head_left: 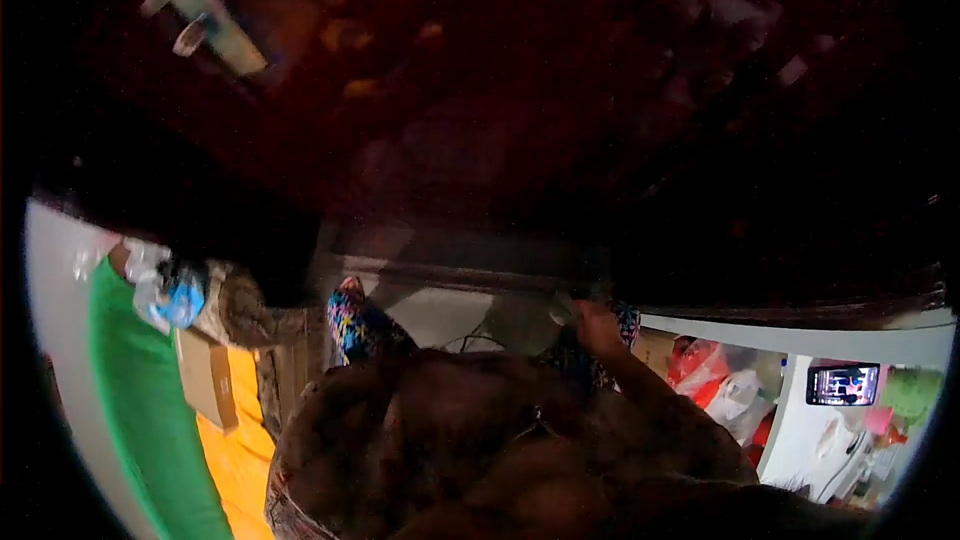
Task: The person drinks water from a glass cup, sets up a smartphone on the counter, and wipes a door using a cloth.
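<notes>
My right hand [598,328] is low beside my right knee, under the front edge of the dark glossy table [450,140]. Its fingers look closed, and a small pale thing [562,314] shows at their tips, too dim to name. Patterned trousers [365,332] cover my legs, the right one close to that hand. My left hand does not show. On the table's far left lies a blurred pale long object [225,35] with round, ring-like parts beside it.
A phone [843,385] with a lit screen lies on a white surface at the right. Red and white plastic bags [715,380] are beside it. To the left are a cardboard box [206,380], an orange cloth [235,470], a green covering [140,390] and clear plastic bags [165,295].
</notes>
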Demonstrator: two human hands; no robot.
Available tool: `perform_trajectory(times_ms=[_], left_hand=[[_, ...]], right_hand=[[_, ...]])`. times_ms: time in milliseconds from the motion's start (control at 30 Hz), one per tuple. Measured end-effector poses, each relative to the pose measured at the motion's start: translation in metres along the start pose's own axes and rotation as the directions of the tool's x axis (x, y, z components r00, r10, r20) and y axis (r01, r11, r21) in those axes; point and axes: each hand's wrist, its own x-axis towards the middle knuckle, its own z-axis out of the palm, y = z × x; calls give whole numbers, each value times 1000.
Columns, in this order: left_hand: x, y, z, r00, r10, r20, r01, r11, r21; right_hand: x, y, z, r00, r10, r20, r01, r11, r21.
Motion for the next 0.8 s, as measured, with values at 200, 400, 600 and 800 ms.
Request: perform_trajectory(times_ms=[200, 400, 600, 800], left_hand=[[-17, 92, 4, 935, 343, 86, -337, 938, -77], [-31, 168, 1, 836, 522, 168, -524, 851, -32], [-46, 187, 13, 809, 528, 260, -560, 826, 62], [-52, 151, 41, 809, 449, 379, -532, 834, 147]], right_hand=[[-18, 12, 23, 995, 54, -83, -26, 950, 312], [-29, 20, 23, 995, 90, 42, -100, 910, 403], [-34, 23, 21, 975, -110, -193, 108, 994, -18], [-31, 21, 25, 988, 51, -144, -2, 946, 323]])
